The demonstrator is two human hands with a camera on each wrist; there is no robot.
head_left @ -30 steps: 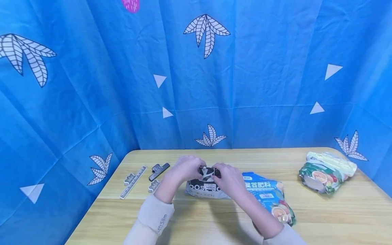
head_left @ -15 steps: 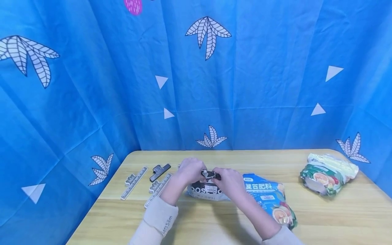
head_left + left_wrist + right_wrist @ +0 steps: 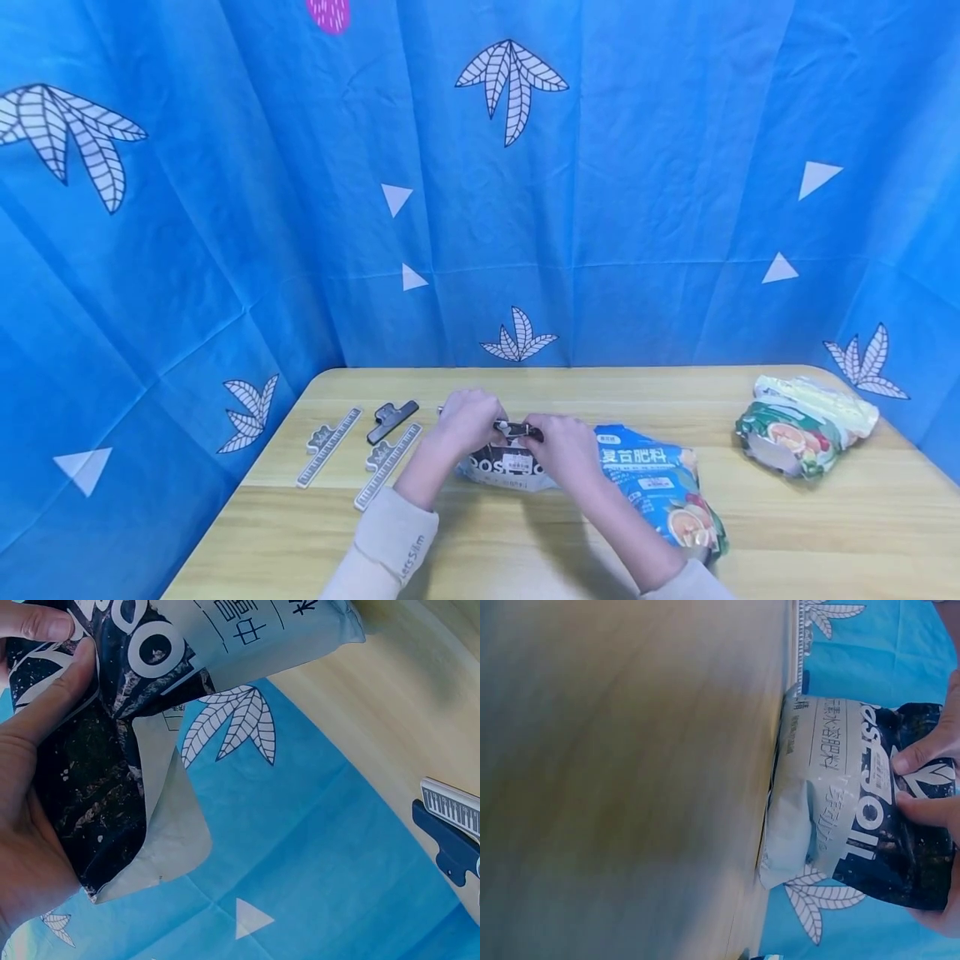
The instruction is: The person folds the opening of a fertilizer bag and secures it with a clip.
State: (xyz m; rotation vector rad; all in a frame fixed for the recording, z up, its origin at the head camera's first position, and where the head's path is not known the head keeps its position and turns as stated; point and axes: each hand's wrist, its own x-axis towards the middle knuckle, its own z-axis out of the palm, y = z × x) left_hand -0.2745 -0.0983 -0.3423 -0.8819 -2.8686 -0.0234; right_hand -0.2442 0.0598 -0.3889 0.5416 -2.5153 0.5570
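Clearly, we see the left hand [image 3: 471, 418] and the right hand [image 3: 567, 446] gripping the black top of a black-and-white bag [image 3: 510, 468], fingers closed on it and both thumbs against its printed front. Its base rests on the counter [image 3: 825, 542], and we find a blue bag [image 3: 652, 487] lying just to its right, partly covered by the right arm. To the left, we count 3 clips: 1 black clip [image 3: 393, 422], 1 inner pale clip [image 3: 388, 465] and 1 outer pale clip [image 3: 330, 448]. Well apart, toward the right end, we see a green bag [image 3: 791, 437].
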